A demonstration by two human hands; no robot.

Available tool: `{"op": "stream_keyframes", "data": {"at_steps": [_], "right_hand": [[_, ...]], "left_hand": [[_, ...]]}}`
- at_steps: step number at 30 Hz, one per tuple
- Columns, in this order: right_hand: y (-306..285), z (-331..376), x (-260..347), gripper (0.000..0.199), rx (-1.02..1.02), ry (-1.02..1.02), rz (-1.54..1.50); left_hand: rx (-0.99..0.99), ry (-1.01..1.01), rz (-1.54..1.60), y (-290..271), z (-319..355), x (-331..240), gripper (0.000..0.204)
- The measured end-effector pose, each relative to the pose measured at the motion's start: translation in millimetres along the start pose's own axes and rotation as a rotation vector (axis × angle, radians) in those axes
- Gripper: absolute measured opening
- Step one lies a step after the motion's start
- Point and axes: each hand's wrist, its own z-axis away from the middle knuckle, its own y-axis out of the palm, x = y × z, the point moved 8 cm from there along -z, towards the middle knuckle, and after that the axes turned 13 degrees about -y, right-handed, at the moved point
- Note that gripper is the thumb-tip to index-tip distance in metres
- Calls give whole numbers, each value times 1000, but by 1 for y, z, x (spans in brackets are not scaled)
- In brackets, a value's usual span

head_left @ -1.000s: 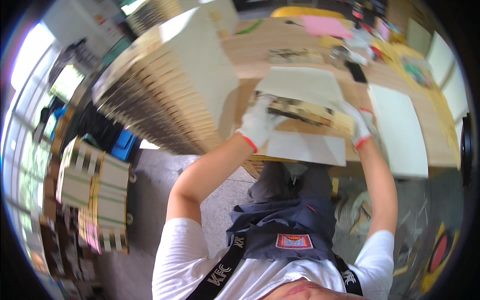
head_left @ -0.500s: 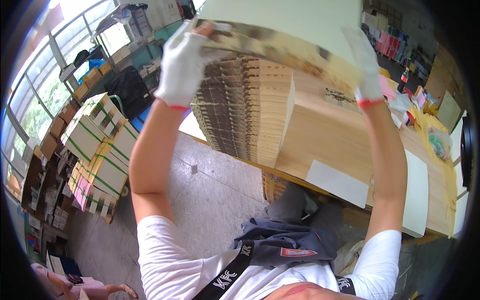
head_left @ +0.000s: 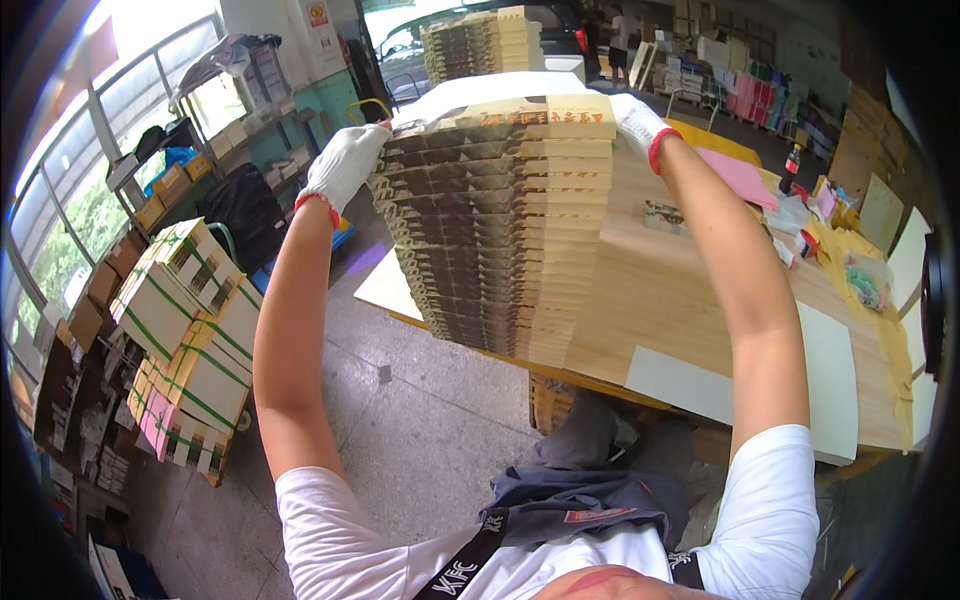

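In the head view, the top piece [head_left: 570, 104] sits at the top of a tall stack [head_left: 500, 230] of printed pieces, dark on the left, cream on the right. Orange characters run along that piece's near edge, too small for me to make out. The white-gloved left hand [head_left: 343, 170] is at the stack's upper left corner, the right hand [head_left: 637, 122] at its upper right; they're well apart, and I can't tell how firmly the fingers close. Both arms reach forward with elbows bent, one on either side of the stack. Right of the stack, the wooden table [head_left: 660, 300] bears a small printed piece [head_left: 664, 217], a pink sheet [head_left: 738, 177] and a dark bottle [head_left: 790, 168] with a red label. Well left of the stack are green-strapped bundles [head_left: 190, 310]; behind it rises a second stack [head_left: 480, 45].
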Motion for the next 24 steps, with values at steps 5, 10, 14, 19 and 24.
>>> {"op": "stream_keyframes", "data": {"at_steps": [5, 10, 14, 19, 24], "right_hand": [[-15, -10, -13, 71, 31, -176, 44], [-28, 72, 16, 54, -191, 10, -224], [-19, 185, -12, 42, -189, -96, -291], [2, 381, -96, 34, -19, 311, -309], [-16, 529, -123, 32, -69, 742, -317]], "left_hand": [[41, -31, -21, 3, -3, -2, 62], [-552, 623, 549, -6, 99, -60, 56], [-202, 953, 847, 82, 202, -104, 63], [905, 611, 999, 277, 329, -188, 68], [1895, -384, 953, 480, 471, -245, 47]]}}
